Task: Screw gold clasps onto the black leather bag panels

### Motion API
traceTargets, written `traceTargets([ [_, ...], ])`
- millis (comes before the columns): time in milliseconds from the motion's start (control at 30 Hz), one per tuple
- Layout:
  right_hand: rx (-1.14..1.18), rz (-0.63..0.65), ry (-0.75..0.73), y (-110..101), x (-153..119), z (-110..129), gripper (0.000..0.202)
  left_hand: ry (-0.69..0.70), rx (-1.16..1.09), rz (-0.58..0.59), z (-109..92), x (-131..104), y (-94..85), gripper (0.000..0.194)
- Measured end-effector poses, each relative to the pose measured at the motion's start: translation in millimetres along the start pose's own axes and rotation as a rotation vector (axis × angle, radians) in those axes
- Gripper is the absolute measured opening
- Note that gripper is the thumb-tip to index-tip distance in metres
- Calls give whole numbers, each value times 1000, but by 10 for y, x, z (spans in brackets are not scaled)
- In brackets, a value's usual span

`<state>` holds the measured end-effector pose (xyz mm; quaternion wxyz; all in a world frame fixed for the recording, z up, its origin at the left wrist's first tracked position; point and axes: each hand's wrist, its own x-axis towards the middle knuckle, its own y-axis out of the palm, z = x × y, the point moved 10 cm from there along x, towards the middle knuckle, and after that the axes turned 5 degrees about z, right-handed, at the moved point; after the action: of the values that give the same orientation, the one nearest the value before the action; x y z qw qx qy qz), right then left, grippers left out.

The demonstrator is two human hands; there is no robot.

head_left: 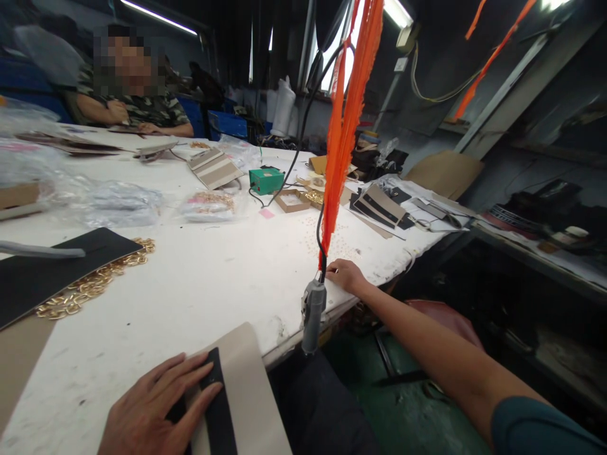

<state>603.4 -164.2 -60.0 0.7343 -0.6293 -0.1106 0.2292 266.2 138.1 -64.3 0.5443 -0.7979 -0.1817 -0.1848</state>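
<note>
left hand (154,404) flat on panel (251,379) | right hand (348,276) by table edge (283,349), grip unclear

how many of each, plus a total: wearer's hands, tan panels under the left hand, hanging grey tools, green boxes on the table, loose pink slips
Wearer's hands: 2 (left hand, right hand)
Tan panel: 1
Hanging grey tool: 1
Green box: 1
Loose pink slip: 1
Total: 6
</note>
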Motion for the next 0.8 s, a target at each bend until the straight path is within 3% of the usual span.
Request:
traceTargets([
  [233,-161,-51,24,-45,-90,216,24,-74,-18,27,36,8,0,31],
  [433,12,-205,45,-210,-325,215,22,-201,-89,87,-92,-5,-83,24],
  [533,150,-286,99,-350,-664,100,32,-255,-114,117,-166,-9,-120,22],
  [667,442,-500,162,-603,-1457,114,45,-297,-148,135,-193,-17,-132,20],
  [733,638,-507,85,-573,-1780,402,41,-302,-162,129,-196,-24,-133,19],
  [800,770,-304,-72,-338,-1871,959,36,-295,-166,123,-201,-27,-129,20],
])
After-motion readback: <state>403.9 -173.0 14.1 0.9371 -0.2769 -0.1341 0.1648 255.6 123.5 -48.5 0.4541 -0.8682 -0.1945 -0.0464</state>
